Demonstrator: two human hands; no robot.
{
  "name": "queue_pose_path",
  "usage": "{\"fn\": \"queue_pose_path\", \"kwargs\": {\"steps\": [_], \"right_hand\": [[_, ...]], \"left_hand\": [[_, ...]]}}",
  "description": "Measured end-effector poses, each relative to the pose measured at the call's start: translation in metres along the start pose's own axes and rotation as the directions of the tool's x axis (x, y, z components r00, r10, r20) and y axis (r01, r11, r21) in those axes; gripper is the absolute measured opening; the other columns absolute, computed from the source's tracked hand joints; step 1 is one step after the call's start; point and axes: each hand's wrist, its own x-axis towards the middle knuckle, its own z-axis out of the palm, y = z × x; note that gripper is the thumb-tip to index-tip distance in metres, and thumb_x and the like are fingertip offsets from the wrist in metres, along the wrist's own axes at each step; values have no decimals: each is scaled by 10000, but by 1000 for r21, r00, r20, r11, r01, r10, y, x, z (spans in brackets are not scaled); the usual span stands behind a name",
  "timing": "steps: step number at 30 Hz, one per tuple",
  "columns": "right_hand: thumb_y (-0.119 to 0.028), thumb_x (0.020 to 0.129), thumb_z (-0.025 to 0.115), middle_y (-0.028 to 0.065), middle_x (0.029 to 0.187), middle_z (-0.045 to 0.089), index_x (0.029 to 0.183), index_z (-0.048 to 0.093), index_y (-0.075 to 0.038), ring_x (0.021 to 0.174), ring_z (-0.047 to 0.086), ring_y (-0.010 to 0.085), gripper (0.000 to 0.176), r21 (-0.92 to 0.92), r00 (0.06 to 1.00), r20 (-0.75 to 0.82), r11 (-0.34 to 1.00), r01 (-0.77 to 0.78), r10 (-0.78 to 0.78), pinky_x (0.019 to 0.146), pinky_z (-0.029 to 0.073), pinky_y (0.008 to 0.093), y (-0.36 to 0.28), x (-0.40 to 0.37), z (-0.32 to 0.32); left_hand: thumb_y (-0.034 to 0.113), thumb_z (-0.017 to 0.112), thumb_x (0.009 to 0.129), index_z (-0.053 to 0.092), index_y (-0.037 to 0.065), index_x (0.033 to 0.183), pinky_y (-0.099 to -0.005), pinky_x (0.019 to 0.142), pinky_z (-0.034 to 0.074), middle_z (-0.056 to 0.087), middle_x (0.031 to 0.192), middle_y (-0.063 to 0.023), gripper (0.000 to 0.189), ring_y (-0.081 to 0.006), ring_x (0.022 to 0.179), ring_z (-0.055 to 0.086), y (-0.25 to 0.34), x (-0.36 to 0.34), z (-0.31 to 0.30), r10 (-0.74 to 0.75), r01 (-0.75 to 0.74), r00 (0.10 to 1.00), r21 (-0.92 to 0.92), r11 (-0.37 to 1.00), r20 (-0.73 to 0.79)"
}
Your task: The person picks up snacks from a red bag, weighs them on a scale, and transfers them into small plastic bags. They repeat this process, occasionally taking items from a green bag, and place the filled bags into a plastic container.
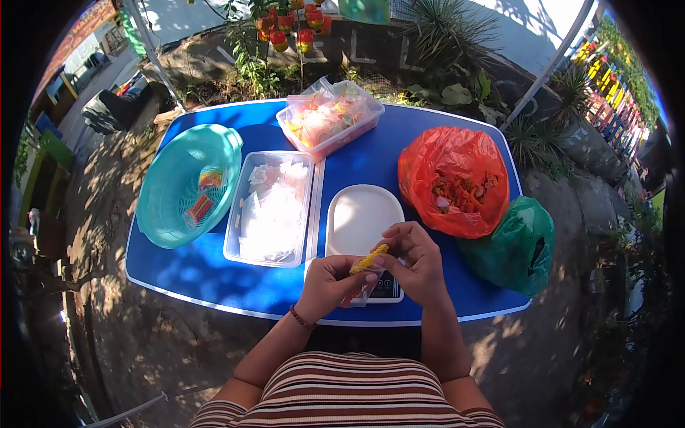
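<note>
Over the front of a white kitchen scale point(364, 212), both my hands meet around a small clear plastic bag point(370, 279) with something reddish in its lower part. My left hand point(330, 287) pinches the side of the bag between thumb and fingers. A bumpy yellow strip point(369, 259) lies at the bag's mouth. The thumb and curled fingers of my right hand point(416, 262) close on the strip's upper end, beside the bag's edge; I cannot tell exactly what the strip is. Part of the scale's dark display is behind the hands.
A clear tub point(230, 246) of small plastic bags stands left of the scale. Behind it sits a tub point(339, 143) of filled bags. A teal basket point(153, 207) holds colourful packets. On the right are a red bag point(421, 203) with reddish pieces and a green bag point(510, 250).
</note>
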Motion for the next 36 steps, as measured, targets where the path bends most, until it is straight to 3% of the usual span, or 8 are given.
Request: {"fn": "queue_pose_path", "kwargs": {"steps": [6, 12, 15, 20, 24, 26, 29, 36], "right_hand": [[-43, 835, 836, 75, 851, 721, 893, 678, 1, 815, 644, 87, 174, -50, 999, -44, 999, -4, 2, 723, 485, 229, 17, -2, -3], [-128, 818, 810, 69, 940, 699, 916, 743, -78, 948, 603, 205, 129, -411, 965, 56, 875, 257, -257, 859, 472, 365, 11, -1, 0], [-162, 798, 814, 85, 1032, 672, 920, 745, -89, 1011, 581, 248, 158, -441, 954, 99, 847, 296, -282, 873, 461, 387, 6, -1, 1], [-139, 765, 835, 75, 1070, 662, 941, 754, -91, 1037, 572, 242, 200, -554, 920, 186, 736, 389, -346, 894, 457, 363, -7, -2, 3], [-94, 783, 820, 89, 1067, 664, 941, 741, -76, 1003, 587, 234, 177, -566, 897, 226, 698, 438, -380, 879, 474, 346, 3, -2, -2], [-61, 805, 789, 86, 1069, 676, 931, 721, -57, 989, 602, 250, 143, -427, 929, 185, 825, 370, -320, 886, 480, 362, 9, -2, -3], [-52, 840, 763, 84, 1035, 681, 904, 697, -36, 959, 609, 238, 93, -341, 962, 69, 900, 272, -264, 876, 480, 354, 11, -2, -2], [-83, 875, 762, 64, 913, 664, 945, 641, -31, 885, 598, 200, 149, -392, 980, 27, 899, 194, -199, 781, 474, 311, 11, -11, -6]], "left_hand": [[280, 725, 971, 761, 3, 1091, -211, 700, 535, 757, 857, -53, 305, -67, 769, 676, -5, 1, 4, 69, -69, 997, -9, 998, -23], [329, 660, 1016, 756, -8, 1081, -224, 725, 550, 762, 885, -65, 357, -77, 804, 686, -9, 0, 3, 58, -59, 996, -18, 998, -70], [355, 630, 1030, 751, -18, 1078, -228, 726, 558, 762, 898, -73, 395, -82, 806, 690, -12, 1, 2, 55, -58, 994, -31, 998, -92], [399, 545, 1066, 746, -16, 1080, -235, 715, 571, 757, 900, -91, 461, -95, 791, 700, -2, 1, 17, 55, -78, 991, -178, 981, -126], [413, 494, 1084, 727, -22, 1129, -234, 716, 572, 750, 924, -108, 496, -107, 808, 703, -18, 1, 5, 4, -8, 999, -88, 996, -53], [407, 482, 1091, 721, -25, 1145, -222, 706, 562, 746, 927, -108, 497, -105, 807, 697, -20, 0, 3, -37, 36, 999, -63, 997, -11], [397, 491, 1091, 721, -24, 1160, -204, 678, 539, 744, 911, -98, 484, -86, 781, 679, -8, -1, 9, -14, 24, 999, -286, 958, 39], [317, 652, 1022, 730, -44, 1126, -209, 676, 532, 746, 887, -91, 384, -77, 755, 661, -8, -2, 4, 19, -20, 1000, -124, 992, -11]]}}
